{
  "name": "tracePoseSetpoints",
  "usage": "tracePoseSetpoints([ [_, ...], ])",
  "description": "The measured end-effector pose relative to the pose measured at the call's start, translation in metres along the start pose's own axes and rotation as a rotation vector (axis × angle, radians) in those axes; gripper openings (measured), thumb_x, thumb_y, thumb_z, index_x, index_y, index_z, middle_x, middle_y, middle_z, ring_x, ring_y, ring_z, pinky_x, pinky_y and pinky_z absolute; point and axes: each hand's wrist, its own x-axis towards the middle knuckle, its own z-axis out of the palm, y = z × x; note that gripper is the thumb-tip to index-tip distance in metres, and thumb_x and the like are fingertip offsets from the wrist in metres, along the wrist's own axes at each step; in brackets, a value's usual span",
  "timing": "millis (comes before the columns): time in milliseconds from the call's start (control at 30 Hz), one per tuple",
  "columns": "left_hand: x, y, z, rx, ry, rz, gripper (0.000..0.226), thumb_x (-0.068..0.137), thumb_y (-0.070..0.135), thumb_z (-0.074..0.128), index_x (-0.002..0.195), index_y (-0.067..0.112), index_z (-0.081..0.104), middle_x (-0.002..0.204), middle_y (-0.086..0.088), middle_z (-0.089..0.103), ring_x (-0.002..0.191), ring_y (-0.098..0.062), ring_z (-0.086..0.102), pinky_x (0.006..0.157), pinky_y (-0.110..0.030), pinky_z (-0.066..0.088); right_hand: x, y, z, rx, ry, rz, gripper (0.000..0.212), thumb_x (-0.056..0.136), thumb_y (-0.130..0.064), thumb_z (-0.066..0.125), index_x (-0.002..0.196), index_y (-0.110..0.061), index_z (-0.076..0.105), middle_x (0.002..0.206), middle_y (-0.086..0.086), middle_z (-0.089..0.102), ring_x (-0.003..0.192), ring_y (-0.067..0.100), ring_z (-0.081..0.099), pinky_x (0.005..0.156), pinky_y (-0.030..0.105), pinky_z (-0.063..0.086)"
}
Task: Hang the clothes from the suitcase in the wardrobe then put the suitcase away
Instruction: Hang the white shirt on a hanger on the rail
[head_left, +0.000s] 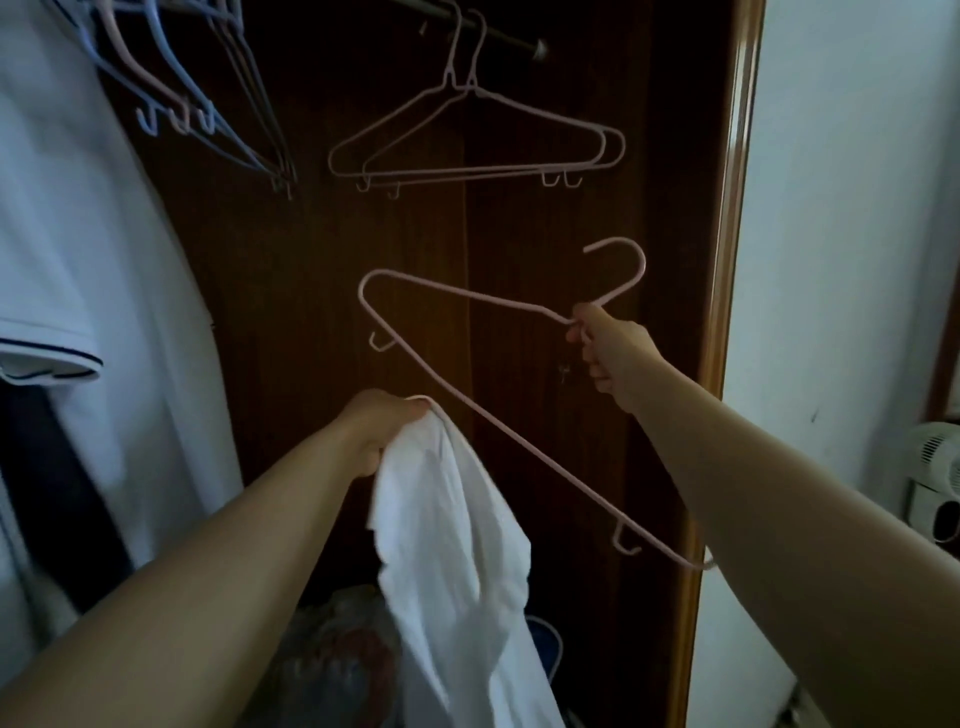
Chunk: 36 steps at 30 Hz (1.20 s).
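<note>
- Inside the wardrobe (519, 249), the right hand (610, 353) is gripping a tilted pink hanger (467, 410) at its neck.
- The left hand (384, 421) is clutching a white shirt (452, 545), touching the hanger's bar.
- Two pink hangers (467, 140) are hanging on the rail (498, 36).

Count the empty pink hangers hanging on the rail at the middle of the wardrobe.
2: two pink hangers overlap on the rail, one just behind the other. A third pink hanger is off the rail, in the right hand. The tangled bunch at upper left may hide more.
</note>
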Motion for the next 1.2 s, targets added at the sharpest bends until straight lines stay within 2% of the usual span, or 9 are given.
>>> tracePoseSetpoints([
  [133,0.016,0.001,-0.019,0.09,0.162,-0.052,0.025,0.091,0.026,0.061,0.094,0.001,0.063,0.092,-0.014,0.063,0.08,-0.024,0.059,0.073,-0.033,0.045,-0.002,0.006,-0.018,-0.162,0.002,0.05,0.03,0.087,-0.043,0.055,0.071,-0.018,0.06,0.055,-0.004,0.043,0.046,0.009,0.032,0.046,0.022,0.027],
  [267,0.024,0.012,-0.035,0.16,0.206,-0.073,0.026,0.087,0.025,0.065,0.101,0.003,0.065,0.097,-0.015,0.064,0.074,-0.025,0.06,0.061,-0.03,0.045,-0.002,0.012,-0.028,-0.226,-0.013,0.064,0.031,0.084,-0.044,0.056,0.066,-0.02,0.058,0.051,-0.006,0.04,0.044,0.01,0.03,0.046,0.023,0.025],
  [433,0.029,0.032,-0.052,0.369,0.307,-0.023,0.038,0.088,0.034,0.064,0.109,0.002,0.062,0.107,-0.014,0.065,0.096,-0.032,0.063,0.078,-0.038,0.052,-0.003,0.012,-0.032,-0.272,-0.028,0.057,0.03,0.084,-0.043,0.058,0.065,-0.02,0.057,0.05,-0.006,0.04,0.044,0.009,0.03,0.047,0.022,0.026],
  [533,0.024,0.05,-0.054,0.531,0.35,0.027,0.036,0.091,0.036,0.058,0.107,0.004,0.064,0.098,-0.013,0.065,0.083,-0.029,0.062,0.06,-0.035,0.046,-0.003,0.014,-0.029,-0.33,-0.049,0.022,0.028,0.083,-0.042,0.059,0.066,-0.019,0.058,0.052,-0.005,0.041,0.044,0.01,0.032,0.045,0.021,0.027],
  [667,0.013,0.063,-0.034,0.647,0.294,0.17,0.035,0.092,0.04,0.055,0.098,0.007,0.067,0.091,-0.012,0.066,0.081,-0.029,0.063,0.071,-0.038,0.053,-0.005,0.015,-0.011,-0.33,-0.099,-0.025,0.031,0.085,-0.041,0.059,0.065,-0.018,0.06,0.053,-0.004,0.041,0.044,0.01,0.033,0.043,0.021,0.027],
  [867,0.0,0.069,0.02,0.489,0.127,0.354,0.035,0.089,0.037,0.058,0.065,0.011,0.059,0.059,-0.005,0.051,0.054,-0.022,0.049,0.052,-0.027,0.034,-0.011,0.018,0.025,-0.278,-0.117,-0.103,0.032,0.087,-0.039,0.062,0.065,-0.017,0.064,0.05,-0.005,0.047,0.04,0.006,0.037,0.04,0.018,0.028],
  [1033,-0.012,0.08,0.045,0.471,-0.086,0.453,0.043,0.088,0.048,0.056,0.093,0.007,0.07,0.091,-0.008,0.063,0.088,-0.025,0.059,0.075,-0.037,0.045,-0.011,0.021,0.036,-0.14,-0.088,-0.184,0.034,0.085,-0.038,0.064,0.06,-0.015,0.064,0.05,-0.003,0.046,0.038,0.006,0.035,0.039,0.019,0.029],
  [1133,-0.008,0.084,0.037,0.957,0.015,0.647,0.043,0.091,0.056,0.046,0.121,0.03,0.063,0.123,0.003,0.054,0.117,-0.022,0.048,0.095,-0.04,0.037,-0.008,0.02,0.029,-0.05,-0.027,-0.182,0.032,0.084,-0.038,0.064,0.062,-0.015,0.064,0.051,-0.003,0.047,0.043,0.009,0.037,0.039,0.019,0.029],
  [1200,-0.004,0.083,0.029,1.121,-0.013,0.699,0.046,0.093,0.059,0.037,0.131,0.038,0.051,0.131,0.005,0.052,0.122,-0.022,0.045,0.098,-0.04,0.031,-0.005,0.018,0.023,-0.032,0.008,-0.195,0.03,0.081,-0.039,0.066,0.064,-0.015,0.067,0.057,-0.001,0.054,0.049,0.012,0.042,0.046,0.024,0.033],
])
